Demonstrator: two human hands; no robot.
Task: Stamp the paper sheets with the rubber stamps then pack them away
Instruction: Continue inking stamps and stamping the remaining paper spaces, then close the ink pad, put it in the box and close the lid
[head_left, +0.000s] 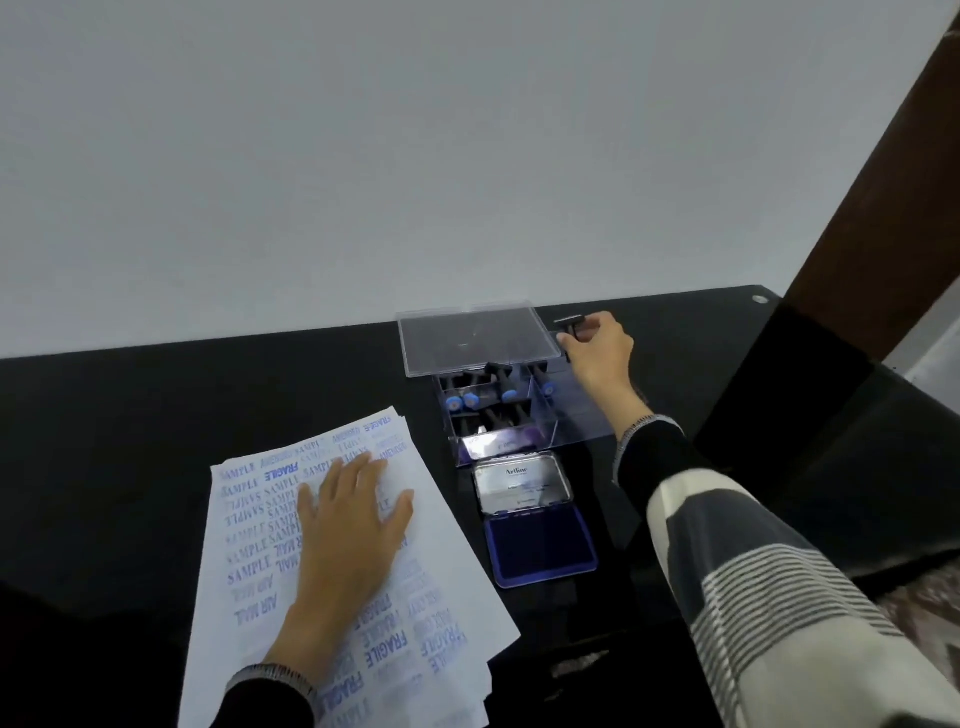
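The surface (156, 415) is black and glossy. On it lies a loose stack of white paper sheets (441, 561), thin and flat, covered with blue printed words. The left hand (348, 525) rests flat on the sheets with the fingers straight and spread, holding nothing.

Beside the sheets stands a clear plastic box (524, 415) with dividers; its transparent lid (475, 338) is open and leans back. Inside are black stamps with round blue ends (470, 399). In front of the box lies an open ink pad (540, 545), a dark blue rectangle with a shiny metal cover.

The right hand (597, 345) reaches beyond the box, and its curled fingers grip a small black stamp (570, 322) just beside the lid.
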